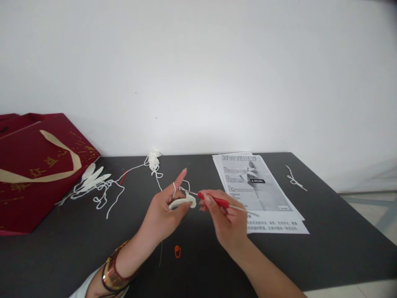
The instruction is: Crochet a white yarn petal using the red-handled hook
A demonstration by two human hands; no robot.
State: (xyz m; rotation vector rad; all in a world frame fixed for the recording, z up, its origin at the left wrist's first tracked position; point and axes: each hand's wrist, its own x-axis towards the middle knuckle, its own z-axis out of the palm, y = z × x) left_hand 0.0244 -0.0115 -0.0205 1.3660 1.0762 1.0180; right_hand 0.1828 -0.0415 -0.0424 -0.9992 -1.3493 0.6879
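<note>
My left hand pinches a small white crocheted piece between thumb and fingers. Its forefinger points up with white yarn looped over it. My right hand grips a red-handled crochet hook; the hook's metal tip reaches into the white piece. Both hands hover over the dark table near its middle. The yarn runs back to a small white tangle at the table's far edge.
A dark red gift bag lies at the left. Finished white petals and loose yarn lie beside it. Printed instruction sheets lie right of my hands. An orange stitch marker lies near my wrists. A yarn scrap lies far right.
</note>
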